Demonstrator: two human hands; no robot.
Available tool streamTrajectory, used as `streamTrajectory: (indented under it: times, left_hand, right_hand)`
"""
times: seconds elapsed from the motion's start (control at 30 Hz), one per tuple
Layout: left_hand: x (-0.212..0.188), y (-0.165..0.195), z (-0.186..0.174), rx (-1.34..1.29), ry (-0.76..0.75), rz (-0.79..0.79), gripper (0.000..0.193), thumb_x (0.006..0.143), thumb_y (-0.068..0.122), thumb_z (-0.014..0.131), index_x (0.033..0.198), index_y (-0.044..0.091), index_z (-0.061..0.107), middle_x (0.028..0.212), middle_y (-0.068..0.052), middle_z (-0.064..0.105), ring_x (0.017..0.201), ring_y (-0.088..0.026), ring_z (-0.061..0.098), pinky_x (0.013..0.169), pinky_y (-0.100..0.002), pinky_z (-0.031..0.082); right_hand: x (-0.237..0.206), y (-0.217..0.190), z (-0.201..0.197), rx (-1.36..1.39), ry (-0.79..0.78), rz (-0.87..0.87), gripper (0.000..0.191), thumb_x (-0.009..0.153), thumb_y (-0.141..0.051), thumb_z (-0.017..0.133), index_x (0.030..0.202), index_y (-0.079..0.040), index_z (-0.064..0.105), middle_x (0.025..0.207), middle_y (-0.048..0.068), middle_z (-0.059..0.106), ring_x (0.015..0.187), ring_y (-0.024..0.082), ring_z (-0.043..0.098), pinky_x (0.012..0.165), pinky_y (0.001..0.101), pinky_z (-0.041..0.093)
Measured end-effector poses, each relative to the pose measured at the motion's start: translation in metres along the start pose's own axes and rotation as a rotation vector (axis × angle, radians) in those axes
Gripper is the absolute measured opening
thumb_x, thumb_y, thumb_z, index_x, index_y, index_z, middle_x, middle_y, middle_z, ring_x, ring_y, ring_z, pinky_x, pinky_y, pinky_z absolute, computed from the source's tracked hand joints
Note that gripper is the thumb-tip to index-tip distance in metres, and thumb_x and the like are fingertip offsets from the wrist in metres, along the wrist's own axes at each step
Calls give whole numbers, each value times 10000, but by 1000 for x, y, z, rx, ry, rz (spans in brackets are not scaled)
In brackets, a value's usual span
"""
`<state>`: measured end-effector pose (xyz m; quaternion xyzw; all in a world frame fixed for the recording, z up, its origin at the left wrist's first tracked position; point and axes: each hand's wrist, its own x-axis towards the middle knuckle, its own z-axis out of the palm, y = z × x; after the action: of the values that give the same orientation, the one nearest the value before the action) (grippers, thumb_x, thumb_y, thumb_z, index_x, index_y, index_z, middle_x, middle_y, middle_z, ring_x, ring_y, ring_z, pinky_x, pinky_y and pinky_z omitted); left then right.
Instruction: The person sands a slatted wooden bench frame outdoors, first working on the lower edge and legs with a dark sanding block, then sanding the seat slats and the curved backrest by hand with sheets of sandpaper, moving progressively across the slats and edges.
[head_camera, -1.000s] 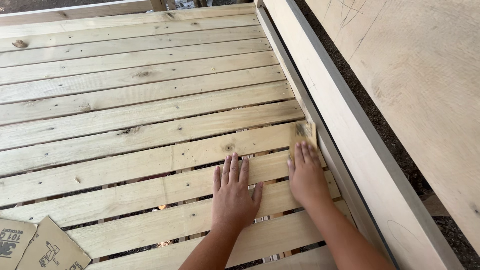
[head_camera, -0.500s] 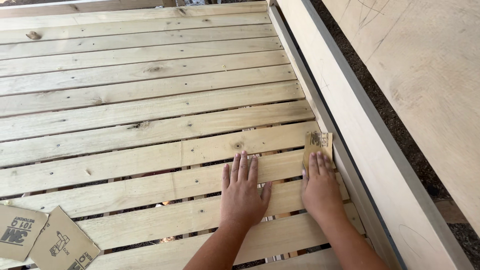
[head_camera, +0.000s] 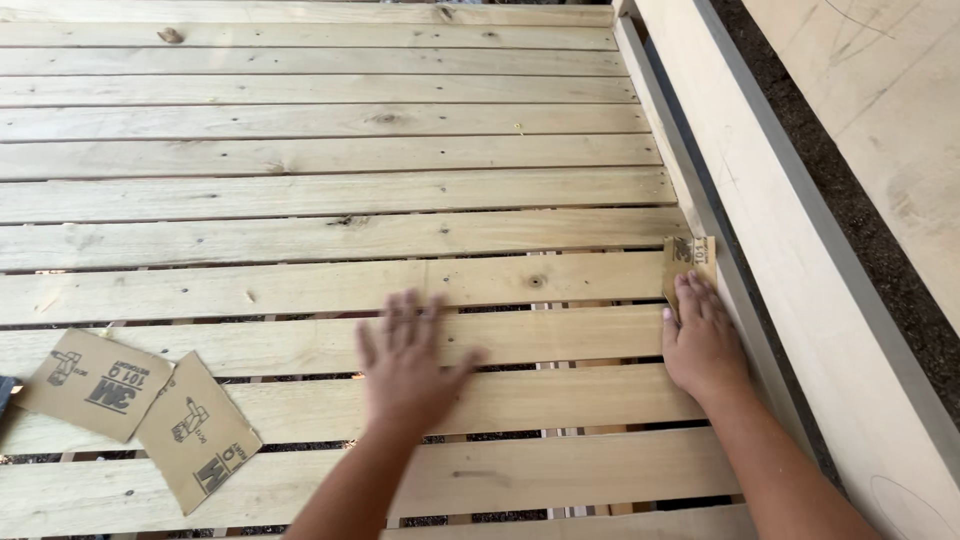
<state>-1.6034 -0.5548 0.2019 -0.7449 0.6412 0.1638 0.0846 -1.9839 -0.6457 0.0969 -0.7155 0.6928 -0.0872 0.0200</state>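
Pale wooden slats (head_camera: 300, 190) run left to right across a frame. My right hand (head_camera: 703, 340) lies flat on a small brown sandpaper sheet (head_camera: 690, 258), pressing it against the slats beside the frame's right side rail. My left hand (head_camera: 408, 362) is blurred, fingers spread, over a slat to the left of the right hand, and holds nothing.
Two more brown sandpaper pieces (head_camera: 95, 383) (head_camera: 197, 432) lie printed side up on the slats at lower left. A long pale side rail (head_camera: 790, 260) runs along the right, with dark ground and a plywood sheet (head_camera: 880, 110) beyond it. Gaps between slats show ground beneath.
My left hand has swung left, away from the right hand, and is blurred. The view shifted so the sandpaper pieces at lower left show more fully. The right hand stays on its sheet.
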Motion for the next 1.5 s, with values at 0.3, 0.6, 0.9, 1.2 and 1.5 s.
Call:
streamTrajectory:
  times: [0.3,0.6,0.9,1.2,1.5]
  left_hand:
    - [9,-72,25,-79,240,-349,773,986,589,242,1616,163,106,1681,-134,70,1551,-293,-35,1211,-522,-32]
    - [5,-74,24,-167,386,-299,766,970,573,350,1596,150,221,1671,-139,147,1553,-296,27,1221,-533,1]
    - [6,-68,20,-98,311,-339,769,976,575,303,1601,148,170,1665,-151,112,1544,-305,-6,1209,-537,-13]
    - [5,-72,23,-136,331,-316,770,972,579,320,1604,158,191,1673,-137,128,1555,-290,10,1225,-527,-4]
    - [5,-68,18,-103,321,-342,766,967,577,318,1599,164,192,1668,-136,125,1545,-302,17,1216,-531,-4]
  right_hand:
    - [41,-120,-6,23,-12,-63,600,1064,-338,372,1613,-106,304,1663,123,272,1551,327,192,1221,544,183]
    - [5,-198,-1,-15,-79,-319,510,1049,-338,329,1553,-403,360,1669,-96,257,1542,172,196,1206,559,130]
    - [29,-163,-4,-74,-164,-12,692,973,-349,401,1628,-221,216,1709,44,135,1575,248,120,1238,504,112]
    - [16,-170,-6,21,-101,-222,511,1006,-321,383,1508,-371,462,1646,-82,369,1532,148,296,1226,490,202]
    - [24,-199,16,94,13,-69,577,1023,-299,389,1593,-227,329,1686,29,222,1551,273,191,1230,541,109]
